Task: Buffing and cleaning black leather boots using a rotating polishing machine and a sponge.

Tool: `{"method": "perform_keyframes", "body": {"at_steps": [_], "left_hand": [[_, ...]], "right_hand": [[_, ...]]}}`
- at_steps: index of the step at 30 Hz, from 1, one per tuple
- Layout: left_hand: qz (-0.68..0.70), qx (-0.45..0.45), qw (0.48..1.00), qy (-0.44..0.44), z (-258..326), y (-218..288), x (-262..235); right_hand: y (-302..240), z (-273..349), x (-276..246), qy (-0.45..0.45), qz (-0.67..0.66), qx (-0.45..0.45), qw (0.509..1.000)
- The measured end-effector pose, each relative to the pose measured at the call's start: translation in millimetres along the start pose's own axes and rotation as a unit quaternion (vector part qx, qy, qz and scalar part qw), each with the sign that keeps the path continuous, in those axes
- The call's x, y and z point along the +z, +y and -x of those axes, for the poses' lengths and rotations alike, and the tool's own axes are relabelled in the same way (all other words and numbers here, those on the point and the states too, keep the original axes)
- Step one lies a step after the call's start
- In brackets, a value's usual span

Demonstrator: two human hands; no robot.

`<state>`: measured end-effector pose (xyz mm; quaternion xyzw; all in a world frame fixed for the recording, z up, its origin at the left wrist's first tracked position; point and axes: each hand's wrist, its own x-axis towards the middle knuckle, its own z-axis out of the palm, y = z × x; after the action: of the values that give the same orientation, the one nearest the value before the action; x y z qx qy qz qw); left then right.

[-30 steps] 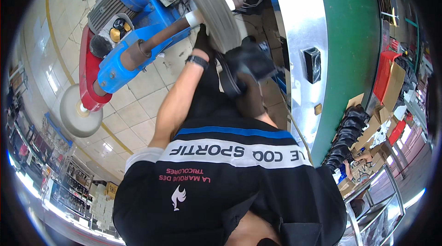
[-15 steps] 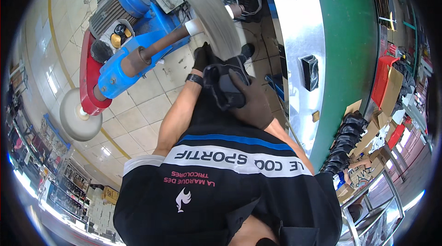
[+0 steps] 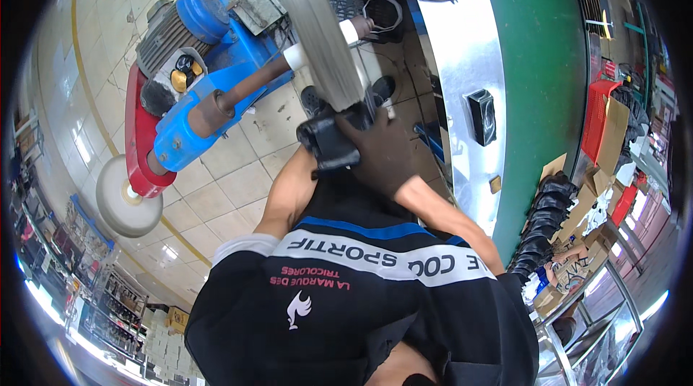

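Your gloved right hand grips the black leather shoe against the grey buffing wheel at 12 o'clock. Your left hand is hidden. Buffing appears underway; finish quality cannot be judged.

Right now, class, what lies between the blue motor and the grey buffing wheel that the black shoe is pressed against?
In the head view, a brown shaft with a white collar runs from the blue motor to the buffing wheel, above the black shoe.
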<state>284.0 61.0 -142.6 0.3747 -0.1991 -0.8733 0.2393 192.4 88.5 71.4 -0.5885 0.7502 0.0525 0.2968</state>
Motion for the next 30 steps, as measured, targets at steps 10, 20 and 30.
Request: {"method": "perform_keyframes", "body": {"at_steps": [10,20,30], "left_hand": [[-0.430,0.198,0.874,0.105,6.2,22.3,-53.5],[-0.196,0.238,0.875,0.373,63.9,144.7,56.1],[-0.580,0.385,0.717,0.047,32.1,174.5,139.2]], "right_hand": [[58.9,25.5,71.1,0.131,-0.419,-0.104,0.893],[57.6,7.0,60.9,-0.172,-0.868,0.249,0.394],[23.8,30.1,99.8,0.152,-0.561,0.057,0.812]]}}
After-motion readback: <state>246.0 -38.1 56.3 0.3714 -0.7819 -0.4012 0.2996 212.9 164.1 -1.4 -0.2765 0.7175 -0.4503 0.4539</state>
